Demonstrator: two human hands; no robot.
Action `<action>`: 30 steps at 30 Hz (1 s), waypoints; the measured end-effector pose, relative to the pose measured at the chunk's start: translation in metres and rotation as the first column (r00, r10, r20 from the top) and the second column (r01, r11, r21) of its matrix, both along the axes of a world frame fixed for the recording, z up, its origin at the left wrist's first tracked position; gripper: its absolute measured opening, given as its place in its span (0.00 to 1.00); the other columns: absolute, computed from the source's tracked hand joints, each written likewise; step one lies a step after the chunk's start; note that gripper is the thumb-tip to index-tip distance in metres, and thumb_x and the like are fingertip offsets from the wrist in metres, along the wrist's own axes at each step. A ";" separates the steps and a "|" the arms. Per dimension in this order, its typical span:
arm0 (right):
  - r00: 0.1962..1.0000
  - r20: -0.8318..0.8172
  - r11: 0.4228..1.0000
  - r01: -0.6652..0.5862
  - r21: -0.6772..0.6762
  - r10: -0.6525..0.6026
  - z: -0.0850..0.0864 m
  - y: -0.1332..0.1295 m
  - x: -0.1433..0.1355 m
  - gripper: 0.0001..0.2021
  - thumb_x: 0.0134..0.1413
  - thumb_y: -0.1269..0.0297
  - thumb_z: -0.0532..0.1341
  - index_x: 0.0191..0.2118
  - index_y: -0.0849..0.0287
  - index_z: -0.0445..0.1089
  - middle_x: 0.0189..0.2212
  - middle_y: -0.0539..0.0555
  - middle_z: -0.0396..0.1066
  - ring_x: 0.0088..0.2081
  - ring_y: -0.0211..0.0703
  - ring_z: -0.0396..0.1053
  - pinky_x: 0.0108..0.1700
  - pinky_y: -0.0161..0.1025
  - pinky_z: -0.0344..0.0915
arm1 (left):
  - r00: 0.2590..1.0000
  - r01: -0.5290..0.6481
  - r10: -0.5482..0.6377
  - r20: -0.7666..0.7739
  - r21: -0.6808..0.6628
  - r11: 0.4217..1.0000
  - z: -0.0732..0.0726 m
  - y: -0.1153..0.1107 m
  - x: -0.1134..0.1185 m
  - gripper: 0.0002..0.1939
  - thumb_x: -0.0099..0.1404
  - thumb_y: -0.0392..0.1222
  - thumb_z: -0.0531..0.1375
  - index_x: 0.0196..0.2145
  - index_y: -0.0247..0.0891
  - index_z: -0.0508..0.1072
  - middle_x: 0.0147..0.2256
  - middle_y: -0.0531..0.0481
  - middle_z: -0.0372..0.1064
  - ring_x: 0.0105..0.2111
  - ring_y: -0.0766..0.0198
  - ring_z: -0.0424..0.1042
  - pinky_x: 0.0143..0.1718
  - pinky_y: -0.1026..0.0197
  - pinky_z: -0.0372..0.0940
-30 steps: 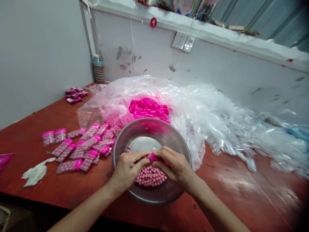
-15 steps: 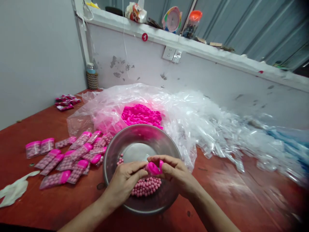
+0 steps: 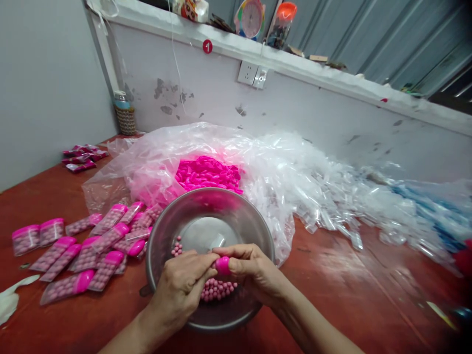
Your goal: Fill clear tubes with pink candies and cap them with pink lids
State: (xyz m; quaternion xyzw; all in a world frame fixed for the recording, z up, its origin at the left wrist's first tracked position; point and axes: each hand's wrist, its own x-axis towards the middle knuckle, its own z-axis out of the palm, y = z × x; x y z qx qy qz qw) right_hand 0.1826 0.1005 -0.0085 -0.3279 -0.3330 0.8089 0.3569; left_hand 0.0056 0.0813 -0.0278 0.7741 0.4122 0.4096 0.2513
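Note:
Over a steel bowl (image 3: 210, 196), my left hand (image 3: 184, 280) and my right hand (image 3: 254, 270) meet around one small container with a bright pink cap (image 3: 222, 265). My left fingers wrap its body, which they mostly hide. The right thumb and fingers press on the pink cap. Pink beads (image 3: 217, 290) lie in the bowl under my hands, and a few more rest by its left wall. To the left lie several filled clear containers (image 3: 106, 270) with pink caps.
Behind the bowl, a plastic bag holds loose pink caps (image 3: 210, 174). Clear empty containers (image 3: 332, 196) spread to the right. Small packets (image 3: 83, 157) and a bottle in a woven holder (image 3: 125, 115) stand at the back left. A white scrap (image 3: 11, 300) lies far left.
The pink cap, apart from the container's opening before, now sits on the container. My hands have drawn closer together. The view has shifted, so most things appear farther left.

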 end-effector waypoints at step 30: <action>0.266 0.511 0.156 -0.752 0.641 -0.817 0.007 0.015 -0.025 0.29 0.45 0.60 0.60 0.52 0.70 0.58 0.43 0.67 0.67 0.42 0.55 0.68 0.39 0.46 0.68 | 0.839 0.007 0.256 0.481 -0.479 0.878 0.012 0.017 0.010 0.09 0.58 0.38 0.60 0.36 0.34 0.77 0.30 0.50 0.75 0.31 0.63 0.71 0.33 0.66 0.65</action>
